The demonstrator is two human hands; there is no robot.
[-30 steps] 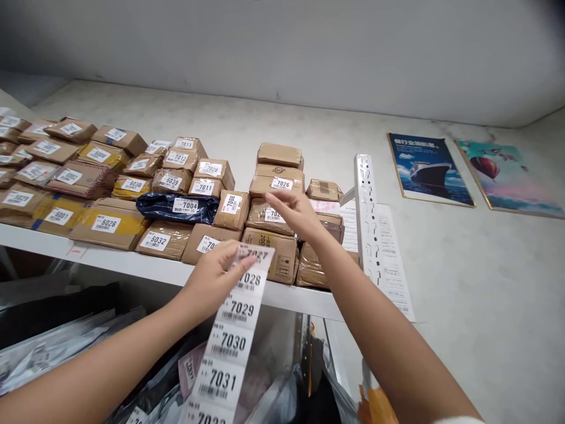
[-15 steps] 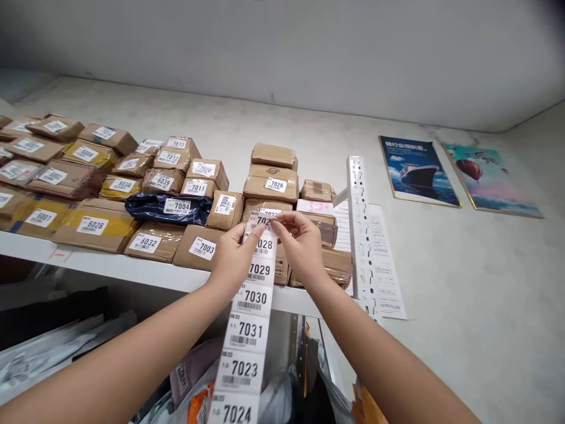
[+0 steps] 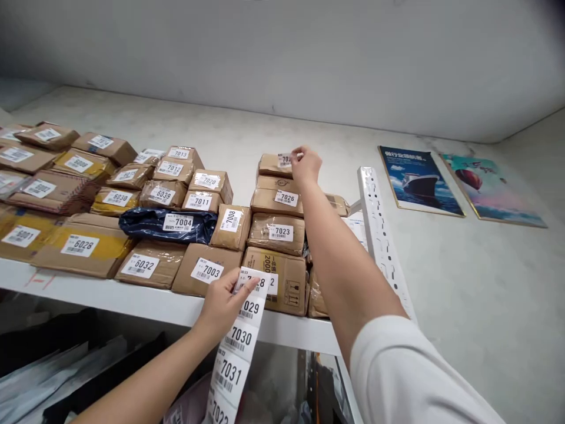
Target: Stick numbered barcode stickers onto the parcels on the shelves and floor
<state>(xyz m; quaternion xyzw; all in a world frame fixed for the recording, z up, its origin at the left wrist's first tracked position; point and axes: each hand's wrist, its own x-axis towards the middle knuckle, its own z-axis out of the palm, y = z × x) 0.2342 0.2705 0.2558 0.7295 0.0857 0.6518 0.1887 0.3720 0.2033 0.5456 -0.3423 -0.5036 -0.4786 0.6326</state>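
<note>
A worker's right hand [image 3: 308, 168], reaching up from a white sleeve [image 3: 410, 365], sets fingertips to the edge of a numbered label [image 3: 284, 160] on the front of the top box [image 3: 270, 164], the highest in a stack on a white shelf [image 3: 176, 309]. That grip is narrow, thumb and fingers drawn close together, though whether it pinches the label's end or presses it cannot be told; the fingers also hide the last digits. Lower down, the left hand [image 3: 227, 300] holds a strip of labels [image 3: 238, 338] between thumb and fingers, 7028 partly covered at its head, with 7029, 7030 and 7031 hanging below. Directly under the top box sits one marked 7026 [image 3: 267, 200], then one marked 7023 [image 3: 260, 227]; a dark blue parcel tagged 7004 [image 3: 145, 227] lies to the left. The step in hand appears to be applying the label to the top box. The next move would seem to call for smoothing it flat, right end included, before letting go, with the strip held clear of the stack.
</note>
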